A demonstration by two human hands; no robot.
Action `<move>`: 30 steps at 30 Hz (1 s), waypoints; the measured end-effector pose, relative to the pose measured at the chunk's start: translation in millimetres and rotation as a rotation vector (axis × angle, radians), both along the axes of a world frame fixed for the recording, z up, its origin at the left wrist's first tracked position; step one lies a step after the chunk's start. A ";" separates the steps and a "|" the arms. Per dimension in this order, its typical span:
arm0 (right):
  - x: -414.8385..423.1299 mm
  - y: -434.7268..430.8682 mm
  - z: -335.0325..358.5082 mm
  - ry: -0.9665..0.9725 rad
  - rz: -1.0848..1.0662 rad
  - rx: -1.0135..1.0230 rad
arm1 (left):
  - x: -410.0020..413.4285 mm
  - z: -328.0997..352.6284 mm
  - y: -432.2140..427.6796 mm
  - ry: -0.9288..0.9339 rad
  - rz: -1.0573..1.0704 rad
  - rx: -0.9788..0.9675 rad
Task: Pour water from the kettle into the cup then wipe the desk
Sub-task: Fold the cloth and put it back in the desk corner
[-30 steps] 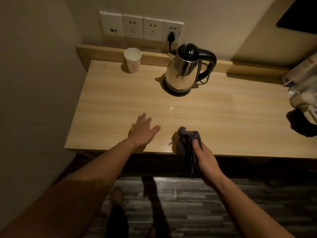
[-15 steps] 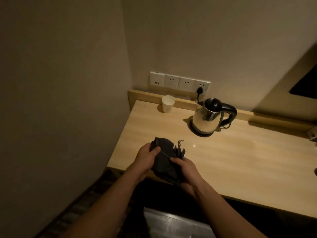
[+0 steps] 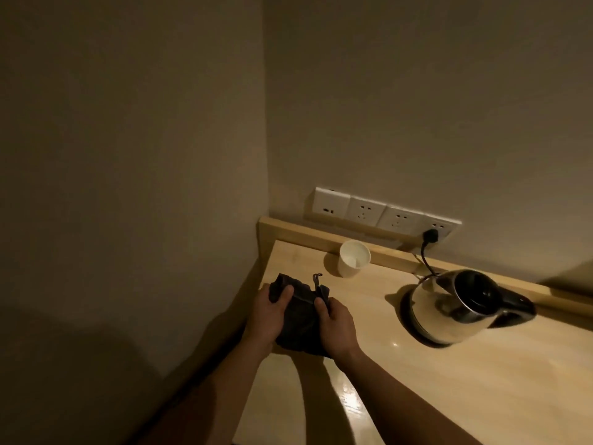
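Head view: both hands (image 3: 269,316) bunch cloth (image 3: 298,322) near desk (image 3: 449,380) left edge.

Both forearms are bare up to the frame's edge, with no sleeve showing. The left hand (image 3: 269,313) and right hand (image 3: 337,329) are ungloved, without rings.

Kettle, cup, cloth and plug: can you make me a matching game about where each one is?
Things:
1. kettle
2. cup
3. cloth
4. plug

Places:
A. stuck in the rightmost wall socket
B. held in both hands, left hand and right hand
C. standing on its round base on the desk
D. near the back left corner of the desk, standing upright

Pairs: 1-C, 2-D, 3-B, 4-A
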State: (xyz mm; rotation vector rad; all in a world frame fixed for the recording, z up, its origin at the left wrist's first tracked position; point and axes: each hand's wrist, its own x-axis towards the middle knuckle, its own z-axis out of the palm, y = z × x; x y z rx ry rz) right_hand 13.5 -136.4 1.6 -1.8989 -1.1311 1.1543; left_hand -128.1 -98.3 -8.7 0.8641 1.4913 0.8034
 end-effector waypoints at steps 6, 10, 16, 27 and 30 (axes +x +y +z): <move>-1.2 87.5 -35.9 -0.022 -0.132 -0.060 | -0.4 -26.7 91.0 -0.048 -0.084 -0.097; 2.5 121.1 -53.1 -0.060 -0.171 -0.042 | 12.5 -44.9 131.9 0.074 -0.122 -0.042; -0.1 113.6 -66.7 -0.214 -0.037 -0.019 | 14.4 -67.9 137.1 0.279 -0.244 0.055; 6.1 93.2 -87.3 -0.801 0.542 0.001 | -2.1 -99.2 112.6 1.122 -0.857 0.467; 12.6 97.5 -95.7 -0.797 0.560 -0.048 | -5.7 -108.9 117.1 1.144 -0.895 0.362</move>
